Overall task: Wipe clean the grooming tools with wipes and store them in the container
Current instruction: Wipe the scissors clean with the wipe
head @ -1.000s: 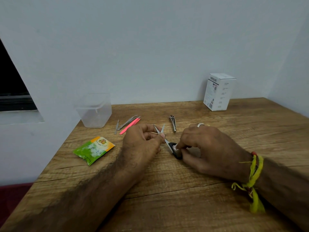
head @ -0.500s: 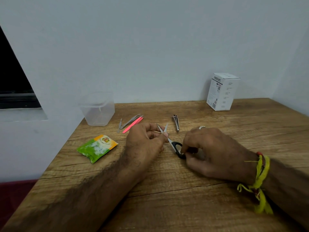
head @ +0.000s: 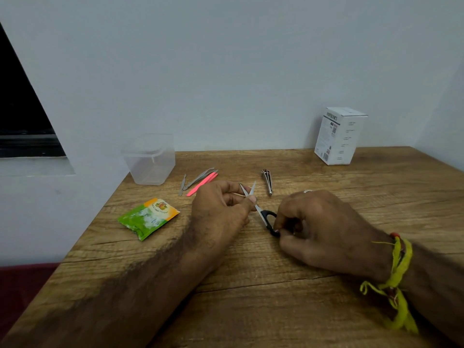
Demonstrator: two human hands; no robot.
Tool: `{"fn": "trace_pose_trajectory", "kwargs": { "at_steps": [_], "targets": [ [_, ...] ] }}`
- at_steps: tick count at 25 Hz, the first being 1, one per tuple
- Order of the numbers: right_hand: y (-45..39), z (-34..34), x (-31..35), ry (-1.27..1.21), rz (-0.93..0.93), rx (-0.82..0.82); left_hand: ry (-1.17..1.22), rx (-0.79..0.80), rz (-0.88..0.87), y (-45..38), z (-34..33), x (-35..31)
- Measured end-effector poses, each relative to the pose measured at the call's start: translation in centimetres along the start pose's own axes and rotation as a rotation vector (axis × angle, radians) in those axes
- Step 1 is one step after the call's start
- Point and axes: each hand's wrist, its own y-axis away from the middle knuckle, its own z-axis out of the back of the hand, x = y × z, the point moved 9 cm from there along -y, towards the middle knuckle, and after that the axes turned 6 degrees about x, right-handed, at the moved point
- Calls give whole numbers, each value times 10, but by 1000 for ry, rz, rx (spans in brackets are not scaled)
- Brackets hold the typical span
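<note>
Wood-grain tabletop under inspection. Small black-handled steel scissors, blades parted: right hand pinches the handle loop, left hand pinches a blade. No wipe visible; judged pre-wiping. Left of scissors, green wipe sachet needs opening; beyond, clear plastic container.

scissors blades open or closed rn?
Open: the scissors blade tips splay in a V above the left hand; the right hand grips the black handle.

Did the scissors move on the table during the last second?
No. The scissors lie at the same spot left of the nail clipper; only the camera shifted.
</note>
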Motion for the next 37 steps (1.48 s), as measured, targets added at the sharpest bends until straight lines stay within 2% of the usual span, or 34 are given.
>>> {"fn": "trace_pose_trajectory", "kwargs": {
  "at_steps": [3,10,16,19,22,26,30,33,37],
  "targets": [
    [0,2,-4,-51,-51,-9,-5,-8,0,0,1,1],
    [-1,0,-3,85,-42,17,39,-1,-3,-1,0,3],
    [0,1,-14,-167,-156,-51,50,-36,-32,-1,3,5],
    [-1,-1,-13,-96,-150,-4,36,-33,-42,-1,2,4],
    [-1,5,-10,-92,-112,-44,48,-53,-42,-2,4,5],
    [-1,0,-4,-54,-77,-20,59,-67,-43,-1,6,5],
    [3,17,-5,-152,-21,-215,100,-36,-48,2,3,1],
    [4,20,-11,-135,-88,-277,120,-27,-64,4,3,-4],
    [3,9,-23,-105,-221,-215,94,-12,-63,5,2,-5]
  ]
}}
